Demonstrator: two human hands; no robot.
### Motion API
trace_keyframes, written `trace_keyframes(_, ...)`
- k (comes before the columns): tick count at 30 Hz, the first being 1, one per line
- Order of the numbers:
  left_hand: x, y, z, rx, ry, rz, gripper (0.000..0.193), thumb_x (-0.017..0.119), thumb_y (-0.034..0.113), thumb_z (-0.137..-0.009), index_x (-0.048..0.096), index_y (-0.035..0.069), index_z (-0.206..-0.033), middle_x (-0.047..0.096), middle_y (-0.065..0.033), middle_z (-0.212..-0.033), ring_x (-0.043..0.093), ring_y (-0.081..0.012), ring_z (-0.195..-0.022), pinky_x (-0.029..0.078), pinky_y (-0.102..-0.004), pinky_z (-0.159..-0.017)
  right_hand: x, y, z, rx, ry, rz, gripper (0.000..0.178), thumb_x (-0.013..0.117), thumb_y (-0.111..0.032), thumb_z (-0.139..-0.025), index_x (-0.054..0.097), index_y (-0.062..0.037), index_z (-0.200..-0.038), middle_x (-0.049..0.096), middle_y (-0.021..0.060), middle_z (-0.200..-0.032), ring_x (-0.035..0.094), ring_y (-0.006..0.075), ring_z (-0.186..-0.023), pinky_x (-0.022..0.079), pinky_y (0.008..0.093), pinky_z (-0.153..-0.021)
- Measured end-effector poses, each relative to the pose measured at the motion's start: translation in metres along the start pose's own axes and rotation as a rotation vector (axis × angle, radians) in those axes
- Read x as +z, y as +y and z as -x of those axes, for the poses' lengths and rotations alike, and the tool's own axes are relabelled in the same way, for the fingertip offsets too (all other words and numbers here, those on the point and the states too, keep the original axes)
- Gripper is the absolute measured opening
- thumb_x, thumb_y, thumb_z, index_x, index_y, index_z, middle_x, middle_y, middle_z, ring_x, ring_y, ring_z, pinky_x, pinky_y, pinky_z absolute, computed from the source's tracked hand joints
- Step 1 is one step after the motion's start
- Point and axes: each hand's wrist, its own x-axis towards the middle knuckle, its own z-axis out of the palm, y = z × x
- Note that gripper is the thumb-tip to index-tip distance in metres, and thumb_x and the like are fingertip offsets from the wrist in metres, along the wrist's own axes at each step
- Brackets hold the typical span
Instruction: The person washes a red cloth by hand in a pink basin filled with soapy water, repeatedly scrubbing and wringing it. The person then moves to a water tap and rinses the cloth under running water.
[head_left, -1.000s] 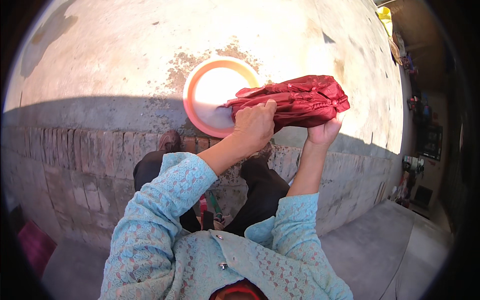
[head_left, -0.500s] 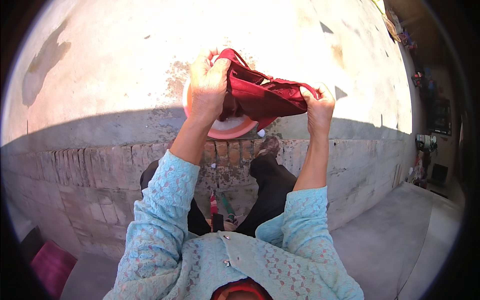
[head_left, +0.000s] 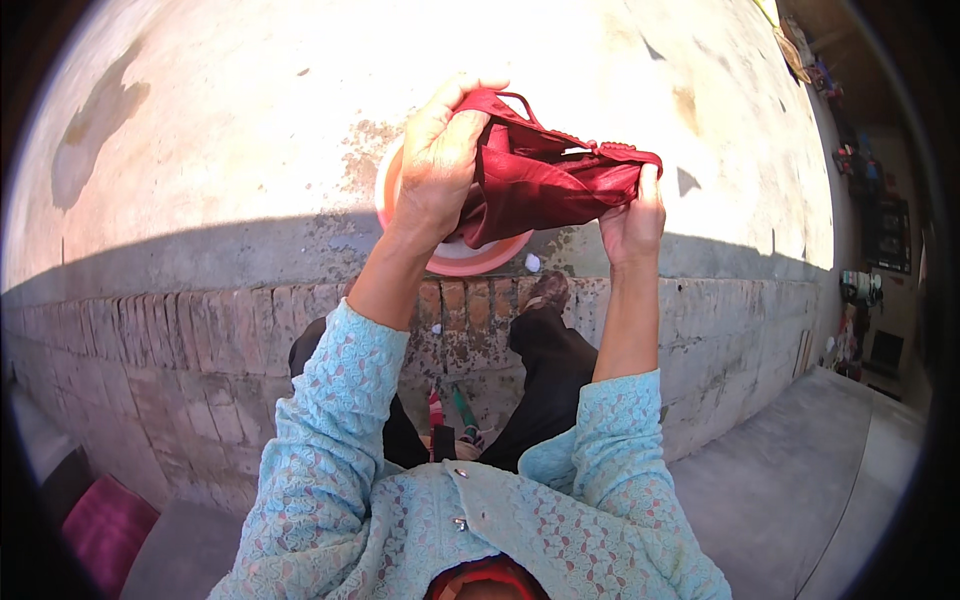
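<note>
A dark red cloth (head_left: 548, 192), with a gathered edge and a thin strap looping up at its top left, is stretched between my hands. My left hand (head_left: 440, 168) is closed round its left end, fingers over the top edge. At the other end, my right hand (head_left: 634, 222) pinches the gathered corner. The cloth's upper edge gapes slightly between them. Below and behind it stands a pink round basin (head_left: 478, 265) with something whitish inside; the cloth and my left forearm hide most of it.
The basin stands on a concrete ledge with a brick edge (head_left: 465, 310), half sunlit, half shaded. A small white lump (head_left: 532, 263) lies beside it. My shoe (head_left: 547, 290) rests against the bricks. A magenta item (head_left: 110, 530) is at lower left; household goods (head_left: 860, 287) line the far right.
Both hands have shifted slightly right in the picture with the red cloth. My right hand has turned, its fingers now under the corner, and the cloth's gap looks narrower.
</note>
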Motion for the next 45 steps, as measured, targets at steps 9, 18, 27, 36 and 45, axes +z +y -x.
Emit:
trace_keyframes(9,0.0,0.003,-0.001,-0.056,-0.03,0.218,0.033,0.038,0.003,-0.087,0.053,-0.003,-0.116,0.057,-0.0014,-0.079,0.049,-0.0044,-0.063,0.042,-0.0181,-0.057,0.025,-0.01,0.023,0.028,-0.284,0.192,0.058,0.06,-0.003,-0.073,0.041,-0.0019,-0.128,0.057,0.0102,-0.107,0.058,0.019,-0.096,0.05,0.0316,-0.086)
trace_keyframes(18,0.036,0.01,0.017,0.007,-0.116,-0.185,0.027,0.043,0.008,-0.083,0.057,-0.001,-0.105,0.059,-0.0058,-0.09,0.052,-0.0127,-0.081,0.043,-0.024,-0.076,0.042,0.017,0.035,-0.034,-0.555,1.039,0.065,0.085,-0.015,-0.056,0.054,-0.005,-0.112,0.061,0.0048,-0.105,0.057,0.0139,-0.096,0.047,0.03,-0.083)
trace_keyframes(27,0.044,-0.001,0.023,-0.007,-0.461,-0.402,0.036,0.052,0.0,-0.081,0.053,0.0,-0.118,0.06,-0.0104,-0.098,0.058,-0.017,-0.088,0.046,-0.0295,-0.083,-0.011,0.048,0.018,0.072,-0.378,-0.206,0.033,0.062,-0.027,-0.086,0.054,-0.0071,-0.111,0.059,0.0031,-0.102,0.058,0.0161,-0.092,0.049,0.029,-0.078)
trace_keyframes(36,-0.067,-0.016,-0.002,-0.182,0.02,-1.104,0.041,0.062,0.011,-0.079,0.051,0.006,-0.118,0.059,-0.0124,-0.096,0.061,-0.0213,-0.088,0.05,-0.0324,-0.075,0.003,0.006,0.012,0.122,-0.411,-0.589,0.049,0.057,-0.032,-0.087,0.044,-0.003,-0.125,0.046,0.0131,-0.13,0.044,0.0285,-0.119,0.031,0.0476,-0.106)
trace_keyframes(45,-0.045,-0.062,0.023,-0.071,-0.394,-1.39,0.028,0.069,0.03,-0.071,0.064,0.008,-0.087,0.062,-0.0133,-0.091,0.06,-0.0298,-0.088,0.048,-0.0416,-0.074,0.028,0.012,0.01,0.212,-0.667,-0.805,0.039,0.034,-0.028,-0.098,0.046,0.0015,-0.12,0.05,0.0154,-0.125,0.046,0.026,-0.116,0.031,0.0411,-0.105)
